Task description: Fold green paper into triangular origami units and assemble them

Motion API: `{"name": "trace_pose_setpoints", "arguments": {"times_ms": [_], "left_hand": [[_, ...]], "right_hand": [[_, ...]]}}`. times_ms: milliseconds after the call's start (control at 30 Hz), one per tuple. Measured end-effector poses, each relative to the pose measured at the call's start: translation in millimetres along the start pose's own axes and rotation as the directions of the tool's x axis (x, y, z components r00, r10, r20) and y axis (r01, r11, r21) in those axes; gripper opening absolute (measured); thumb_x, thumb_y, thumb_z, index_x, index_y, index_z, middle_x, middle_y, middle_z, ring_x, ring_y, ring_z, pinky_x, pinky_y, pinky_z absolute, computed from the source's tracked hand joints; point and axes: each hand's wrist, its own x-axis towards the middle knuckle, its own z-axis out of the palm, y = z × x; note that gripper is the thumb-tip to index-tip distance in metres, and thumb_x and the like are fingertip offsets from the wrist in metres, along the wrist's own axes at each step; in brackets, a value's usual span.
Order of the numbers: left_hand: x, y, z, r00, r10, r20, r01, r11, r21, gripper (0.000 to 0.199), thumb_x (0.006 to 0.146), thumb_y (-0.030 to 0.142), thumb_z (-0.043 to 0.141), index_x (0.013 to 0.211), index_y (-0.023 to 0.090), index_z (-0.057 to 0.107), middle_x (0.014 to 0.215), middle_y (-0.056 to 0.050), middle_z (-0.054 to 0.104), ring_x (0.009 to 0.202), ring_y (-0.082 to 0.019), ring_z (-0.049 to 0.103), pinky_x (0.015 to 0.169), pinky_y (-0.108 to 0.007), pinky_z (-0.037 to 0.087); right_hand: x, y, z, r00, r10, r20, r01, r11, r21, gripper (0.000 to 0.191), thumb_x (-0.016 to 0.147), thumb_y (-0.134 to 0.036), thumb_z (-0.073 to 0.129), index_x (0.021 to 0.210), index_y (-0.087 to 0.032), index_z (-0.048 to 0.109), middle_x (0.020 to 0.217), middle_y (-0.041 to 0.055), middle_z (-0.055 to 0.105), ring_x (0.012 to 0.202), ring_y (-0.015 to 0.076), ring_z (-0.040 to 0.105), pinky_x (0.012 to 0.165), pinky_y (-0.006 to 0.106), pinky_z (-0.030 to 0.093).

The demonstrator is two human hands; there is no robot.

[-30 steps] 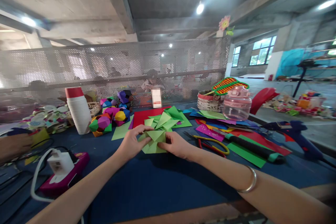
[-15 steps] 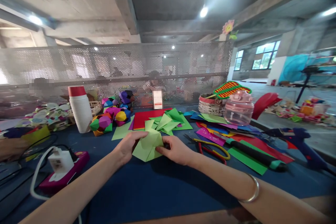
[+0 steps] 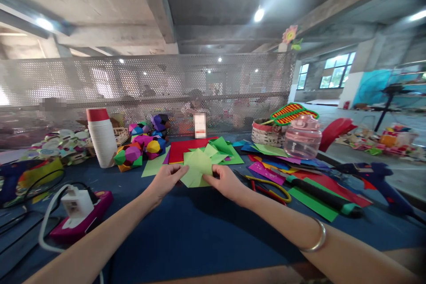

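Note:
A light green sheet of folded paper (image 3: 198, 169) is held up between my two hands over the dark blue table (image 3: 173, 235). My left hand (image 3: 168, 179) pinches its left edge between thumb and fingers. On the opposite edge, my right hand (image 3: 226, 182) grips it the same way, with a silver bangle on that forearm. Right behind the held paper lies a pile of green folded papers (image 3: 224, 148), partly covered by it. Red paper sheets (image 3: 178, 151) lie under and beside that pile.
To the right are scissors (image 3: 273, 188), a black-and-green-handled cutter (image 3: 322, 197), a blue glue gun (image 3: 376, 182) and a pink bottle (image 3: 302, 140). Stacked cups (image 3: 101, 140), colourful paper balls (image 3: 143, 144) and a purple power strip (image 3: 83, 219) with cables are on the left.
The green folded paper has turned and moved slightly up and away, now gripped at both sides. A hand at the far left edge has gone, and a blue glue gun shows there.

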Motion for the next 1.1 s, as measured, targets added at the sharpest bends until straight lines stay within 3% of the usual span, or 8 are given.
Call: {"name": "trace_pose_setpoints", "arguments": {"times_ms": [267, 433, 567, 700, 800, 867, 967, 1100], "left_hand": [[-2.4, 1.6, 1.6, 0.996, 0.093, 0.001, -0.092, 0.993, 0.072, 0.041, 0.064, 0.050, 0.079, 0.083, 0.014, 0.074, 0.070, -0.004, 0.071, 0.063, -0.015, 0.060, 0.062, -0.025, 0.047], [-4.0, 0.6, 2.7, 0.976, 0.219, -0.021, -0.213, 0.963, 0.162, 0.035, 0.073, 0.051, 0.071, 0.072, 0.016, 0.067, 0.063, -0.001, 0.065, 0.058, -0.015, 0.057, 0.057, -0.025, 0.045], [-9.1, 2.7, 4.9, 0.914, 0.405, -0.033, -0.374, 0.870, 0.321, 0.027, 0.076, 0.041, 0.070, 0.067, 0.019, 0.059, 0.067, 0.000, 0.061, 0.066, -0.017, 0.057, 0.067, -0.028, 0.046], [-17.5, 5.6, 6.4, 0.851, 0.524, 0.018, -0.481, 0.766, 0.426, 0.016, 0.081, 0.030, 0.068, 0.092, 0.022, 0.059, 0.086, -0.001, 0.067, 0.079, -0.018, 0.064, 0.078, -0.029, 0.048], [-20.8, 6.6, 5.8, 0.834, 0.544, 0.089, -0.518, 0.719, 0.463, 0.035, 0.087, 0.025, 0.063, 0.121, 0.025, 0.055, 0.102, -0.003, 0.072, 0.096, -0.021, 0.069, 0.083, -0.029, 0.050], [-20.9, 7.0, 5.0, 0.830, 0.540, 0.140, -0.533, 0.693, 0.486, 0.042, 0.089, 0.024, 0.061, 0.130, 0.028, 0.055, 0.114, -0.005, 0.072, 0.106, -0.022, 0.069, 0.087, -0.029, 0.051], [-18.8, 6.4, 3.6, 0.836, 0.521, 0.174, -0.526, 0.668, 0.527, 0.037, 0.089, 0.025, 0.062, 0.126, 0.030, 0.063, 0.116, -0.004, 0.074, 0.106, -0.024, 0.070, 0.088, -0.030, 0.052], [-14.9, 1.3, 1.2, 0.844, 0.517, 0.143, -0.495, 0.647, 0.580, 0.028, 0.087, 0.027, 0.065, 0.115, 0.027, 0.071, 0.100, -0.005, 0.078, 0.088, -0.025, 0.073, 0.079, -0.030, 0.052]], "right_hand": [[2.8, 3.2, -0.2, 0.991, 0.110, -0.074, -0.103, 0.990, 0.091, 0.018, 0.080, -0.032, 0.064, 0.081, -0.015, 0.067, 0.075, 0.0025, 0.067, 0.062, 0.0140, 0.055, 0.055, 0.024, 0.044], [1.6, -3.7, 1.6, 0.985, 0.160, -0.059, -0.149, 0.977, 0.152, 0.017, 0.076, -0.031, 0.068, 0.081, -0.015, 0.066, 0.071, 0.0002, 0.065, 0.059, 0.0120, 0.053, 0.053, 0.022, 0.043], [1.9, -3.4, 1.2, 0.986, 0.164, -0.042, -0.156, 0.976, 0.154, 0.010, 0.077, -0.025, 0.067, 0.082, -0.016, 0.064, 0.072, -0.0011, 0.064, 0.059, 0.0109, 0.052, 0.052, 0.021, 0.043], [2.6, 1.5, 1.3, 0.987, 0.158, -0.022, -0.155, 0.980, 0.125, 0.005, 0.081, -0.018, 0.066, 0.083, -0.015, 0.063, 0.071, -0.0023, 0.061, 0.057, 0.0097, 0.050, 0.050, 0.021, 0.043], [2.4, 4.7, 1.5, 0.989, 0.148, -0.004, -0.147, 0.985, 0.093, 0.006, 0.087, -0.019, 0.066, 0.086, -0.015, 0.062, 0.072, -0.0037, 0.060, 0.056, 0.0085, 0.051, 0.051, 0.021, 0.043], [2.0, 6.4, 1.3, 0.990, 0.138, 0.006, -0.138, 0.988, 0.067, 0.010, 0.092, -0.024, 0.066, 0.090, -0.014, 0.062, 0.074, -0.0039, 0.060, 0.057, 0.0082, 0.053, 0.053, 0.021, 0.045], [1.5, 9.2, 0.5, 0.993, 0.118, 0.018, -0.118, 0.993, 0.014, 0.017, 0.096, -0.031, 0.064, 0.091, -0.014, 0.062, 0.077, -0.0033, 0.060, 0.060, 0.0088, 0.056, 0.055, 0.022, 0.048], [1.4, 11.1, -0.3, 0.997, 0.073, 0.012, -0.072, 0.996, -0.057, 0.022, 0.095, -0.035, 0.064, 0.089, -0.014, 0.062, 0.079, -0.0026, 0.061, 0.064, 0.0106, 0.058, 0.058, 0.025, 0.050]]}}
